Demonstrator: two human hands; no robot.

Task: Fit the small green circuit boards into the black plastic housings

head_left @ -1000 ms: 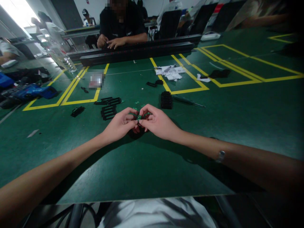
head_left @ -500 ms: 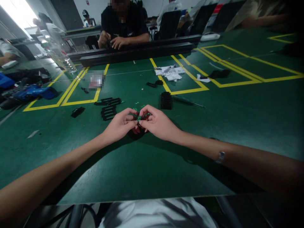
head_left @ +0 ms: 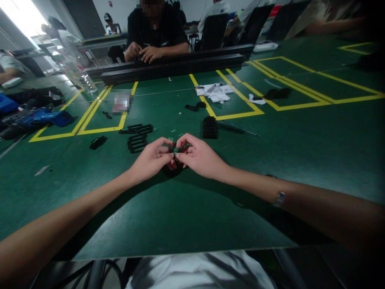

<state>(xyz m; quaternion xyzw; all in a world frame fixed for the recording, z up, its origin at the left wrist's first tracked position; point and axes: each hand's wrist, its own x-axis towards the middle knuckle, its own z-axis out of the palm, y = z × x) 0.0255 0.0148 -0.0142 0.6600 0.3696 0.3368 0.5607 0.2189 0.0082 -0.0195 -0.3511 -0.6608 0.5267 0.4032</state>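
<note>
My left hand (head_left: 154,157) and my right hand (head_left: 197,155) meet over the table, thumbs and fingertips closed on a small green circuit board (head_left: 176,150) between them. Fingers cover most of the board, so its full shape is hidden. Several small green pieces (head_left: 173,131) lie just beyond my fingertips. To the left of my left hand sit black slotted plastic frames (head_left: 137,143), with more black frames (head_left: 136,128) behind them. Past my right hand stands a stack of black plastic parts (head_left: 209,127), with a screwdriver (head_left: 237,129) beside it.
Torn white paper (head_left: 215,92) lies farther back on the green table (head_left: 186,216). A long black rail (head_left: 174,66) crosses the far side, where a person in black works. Clear plastic bottles (head_left: 87,82) and a blue tool (head_left: 57,116) are at the left. A black part (head_left: 98,142) lies alone nearer me.
Both hands keep almost the same place and grip on the small green board. The person's hands across the table have shifted slightly.
</note>
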